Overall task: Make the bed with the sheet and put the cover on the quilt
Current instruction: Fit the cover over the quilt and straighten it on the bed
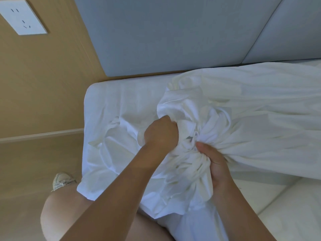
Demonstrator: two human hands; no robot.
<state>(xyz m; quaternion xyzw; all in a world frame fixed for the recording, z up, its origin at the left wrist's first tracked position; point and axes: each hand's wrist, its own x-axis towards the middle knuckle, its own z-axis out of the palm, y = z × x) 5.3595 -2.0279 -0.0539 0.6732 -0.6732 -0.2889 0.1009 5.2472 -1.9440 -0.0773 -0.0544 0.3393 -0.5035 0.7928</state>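
At the frame's centre my left grip [160, 134] is fisted tight on the bunched white cover [251, 119]. My right grip [214, 166], just lower right, clamps the same folds over the bed [104, 98].

1. The cover [189, 119] is thin white cloth, matt, bunched into soft, crumpled folds.
2. The sheet [111, 94] is white cloth too, matt and smoother, with faint woven stripes.
3. The headboard [156, 32] is grey padded panels, smooth and matt; whether cloth or leatherette I cannot tell.
4. The wall panel [43, 75] looks like pale wood-grain laminate, smooth with a dull sheen.
5. The socket plate [22, 16] is white plastic, smooth and slightly glossy.
6. The shoe [62, 180] looks like off-white canvas, matt, with laces.
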